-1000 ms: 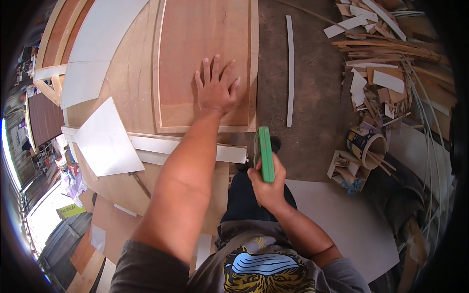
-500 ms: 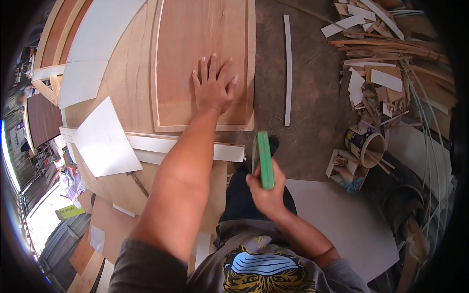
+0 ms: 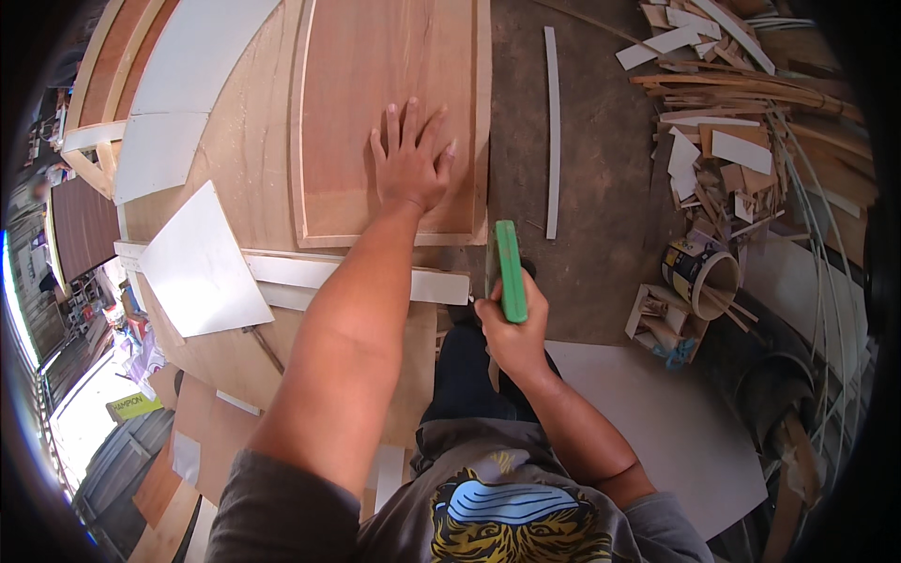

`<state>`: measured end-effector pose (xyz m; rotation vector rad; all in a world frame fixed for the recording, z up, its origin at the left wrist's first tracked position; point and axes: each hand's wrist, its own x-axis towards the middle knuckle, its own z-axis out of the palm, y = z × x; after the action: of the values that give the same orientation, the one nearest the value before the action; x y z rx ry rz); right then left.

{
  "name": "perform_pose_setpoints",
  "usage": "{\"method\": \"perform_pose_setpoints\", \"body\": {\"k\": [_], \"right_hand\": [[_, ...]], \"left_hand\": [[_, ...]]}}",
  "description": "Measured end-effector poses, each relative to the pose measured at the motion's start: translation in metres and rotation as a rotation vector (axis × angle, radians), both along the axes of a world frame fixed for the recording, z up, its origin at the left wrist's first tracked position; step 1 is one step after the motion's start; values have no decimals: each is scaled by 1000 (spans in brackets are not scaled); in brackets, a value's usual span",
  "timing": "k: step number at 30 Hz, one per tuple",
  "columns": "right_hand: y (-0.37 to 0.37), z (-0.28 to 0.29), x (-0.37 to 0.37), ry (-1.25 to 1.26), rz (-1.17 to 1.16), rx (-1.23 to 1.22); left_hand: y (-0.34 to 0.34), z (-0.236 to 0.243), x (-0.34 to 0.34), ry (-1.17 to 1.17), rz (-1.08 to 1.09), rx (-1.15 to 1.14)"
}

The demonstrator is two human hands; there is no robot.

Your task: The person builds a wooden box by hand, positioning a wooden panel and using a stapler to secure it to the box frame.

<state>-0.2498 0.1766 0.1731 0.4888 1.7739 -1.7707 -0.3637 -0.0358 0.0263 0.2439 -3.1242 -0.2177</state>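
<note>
My left hand [image 3: 411, 169] lies flat with fingers spread on a reddish-brown wooden panel [image 3: 347, 84], which has a pale raised frame around it. My right hand [image 3: 516, 324] is closed around the green handle of what looks like a handsaw [image 3: 508, 272]. It is just off the panel's near right corner, and its thin blade shows only in part beside the handle. Below the panel, a long white-faced strip [image 3: 436, 286] runs crosswise, its right end close to my right hand. My left forearm covers part of that strip.
A white board piece [image 3: 197, 267] lies on the plywood at left. One narrow pale strip [image 3: 552, 131] is on the dark floor. To the right are a bucket [image 3: 699, 277], a small box of offcuts [image 3: 662, 324] and a heap of wood scraps [image 3: 723, 169]. A pale sheet [image 3: 657, 422] lies near my right arm.
My right hand has moved forward, away from my body, with the green-handled saw. My left hand stays flat at the same place on the panel.
</note>
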Motion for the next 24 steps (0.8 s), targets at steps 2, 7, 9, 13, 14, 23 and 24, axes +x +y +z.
{"method": "perform_pose_setpoints", "body": {"k": [2, 7, 9, 13, 14, 23, 24], "right_hand": [[10, 12, 17, -18, -37, -17], [-13, 11, 9, 175, 33, 17], [2, 18, 20, 139, 45, 27], [10, 9, 24, 72, 57, 20], [6, -1, 14, 40, 18, -5], [5, -9, 15, 84, 11, -50], [7, -10, 16, 84, 9, -46]], "left_hand": [[-1, -2, 4, 21, 0, -1], [0, -1, 3, 9, -1, -10], [-4, -6, 1, 28, 2, -2], [-5, -5, 3, 22, 2, -17], [-4, -5, 2, 22, -2, -22], [-4, -4, 2, 16, 1, -21], [-1, -4, 0, 11, -3, -19]]}}
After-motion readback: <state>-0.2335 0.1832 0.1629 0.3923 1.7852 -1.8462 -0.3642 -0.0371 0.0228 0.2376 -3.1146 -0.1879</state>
